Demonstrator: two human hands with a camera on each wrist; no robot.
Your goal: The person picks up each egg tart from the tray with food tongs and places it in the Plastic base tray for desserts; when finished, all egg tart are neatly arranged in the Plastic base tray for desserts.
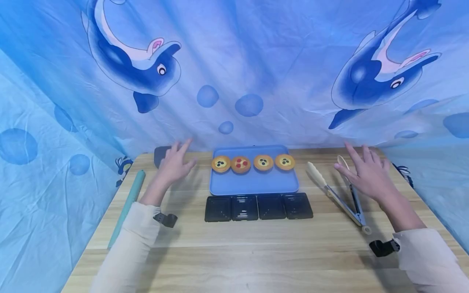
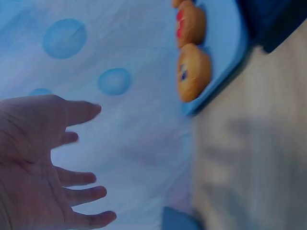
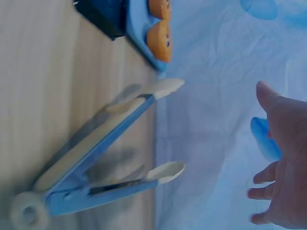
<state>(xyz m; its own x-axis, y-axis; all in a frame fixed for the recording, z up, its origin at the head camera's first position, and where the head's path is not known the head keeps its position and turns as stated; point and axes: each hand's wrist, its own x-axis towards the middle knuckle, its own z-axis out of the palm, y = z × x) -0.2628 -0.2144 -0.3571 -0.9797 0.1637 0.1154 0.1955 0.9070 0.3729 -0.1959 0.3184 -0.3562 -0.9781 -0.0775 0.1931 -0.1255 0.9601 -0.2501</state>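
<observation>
My left hand (image 1: 175, 163) hovers over the back left of the table with its fingers spread, and holds nothing. In the left wrist view the same hand (image 2: 43, 167) shows its palm side. My right hand (image 1: 370, 173) is above the tongs (image 1: 344, 203), partly covering one arm of them, its fingers extended. The tongs lie spread apart, with cream tips and a ring at the hinge end. Between the hands stands a blue tray (image 1: 253, 181). On it sit several tarts in a row, one with red topping (image 1: 240, 165), the others with dark dots (image 1: 264, 162).
In front of the tray lies a row of black square dishes (image 1: 244, 208). A teal stick-like bar (image 1: 126, 207) rests along the left side. Behind the left hand is a dark flat object (image 1: 159, 155). A blue dolphin-print curtain (image 1: 234, 73) hangs behind the wooden table (image 1: 234, 260).
</observation>
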